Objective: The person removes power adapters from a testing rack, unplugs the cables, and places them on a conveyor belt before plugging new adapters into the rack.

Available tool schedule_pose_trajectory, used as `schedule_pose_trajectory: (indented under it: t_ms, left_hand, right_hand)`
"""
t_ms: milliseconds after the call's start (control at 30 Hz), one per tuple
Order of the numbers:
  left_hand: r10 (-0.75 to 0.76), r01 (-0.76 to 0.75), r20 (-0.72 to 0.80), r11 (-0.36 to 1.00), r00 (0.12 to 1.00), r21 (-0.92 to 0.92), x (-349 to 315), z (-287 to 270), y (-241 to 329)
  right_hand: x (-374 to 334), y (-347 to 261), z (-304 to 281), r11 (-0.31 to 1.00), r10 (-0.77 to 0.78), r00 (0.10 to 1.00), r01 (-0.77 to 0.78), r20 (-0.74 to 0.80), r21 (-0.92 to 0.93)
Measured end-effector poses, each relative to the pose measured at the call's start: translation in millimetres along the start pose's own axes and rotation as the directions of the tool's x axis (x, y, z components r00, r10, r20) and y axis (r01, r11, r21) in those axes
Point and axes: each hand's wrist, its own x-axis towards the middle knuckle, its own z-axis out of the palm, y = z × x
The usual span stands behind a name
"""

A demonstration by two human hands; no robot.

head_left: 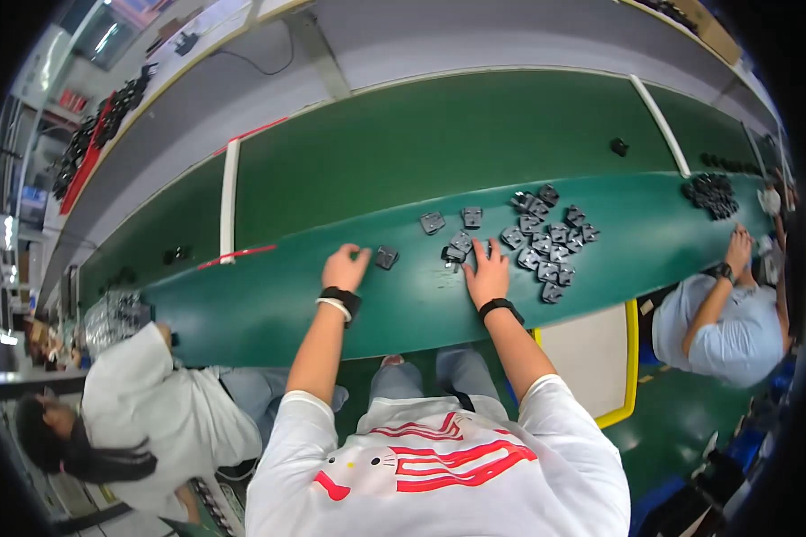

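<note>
My left hand [344, 268] is over the green work surface with its fingers bent and apart, nothing visible in them. Just right of its fingertips lies a small black plastic part [386, 257], apart from the hand. My right hand [487, 274] has its fingers stretched out and spread, pointing away from me. Its fingertips are beside a pair of dark parts [460, 241]; whether they touch is hard to tell. Two more such parts, a left one [432, 222] and a right one [472, 217], lie farther back. Several similar parts form a loose group [543, 240] right of my right hand.
The green bench [403, 309] runs left to right, with a lower green strip [421, 143] behind it, crossed by white dividers [229, 201]. A yellow-edged board [591, 353] adjoins the near right edge. Co-workers sit at left [166, 403] and right [712, 327], near a dark pile [711, 195].
</note>
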Motion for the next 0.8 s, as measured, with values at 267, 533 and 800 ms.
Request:
schedule_pose_trajectory:
  t_ms: [267,533,800]
  left_hand:
    - [-0.126,0.111,0.145,0.988,0.981,0.111,-8.9,46.9,39.1]
    - [0.276,0.458,0.493,0.184,0.825,-0.870,-169.7,9.0,21.3]
    - [-0.010,0.170,0.174,-0.159,0.985,-0.973,-384.0,-18.1,-76.0]
  right_hand:
    - [18.9,16.0,-5.2,0.929,0.049,0.999,-0.048,0.008,0.367]
    - [-54.6,-54.1,-58.5,-0.033,-0.163,0.913,-0.385,0.375,0.922]
    - [-249.2,-182.8,-47.7,0.220,-0.593,0.758,-0.170,0.270,0.960]
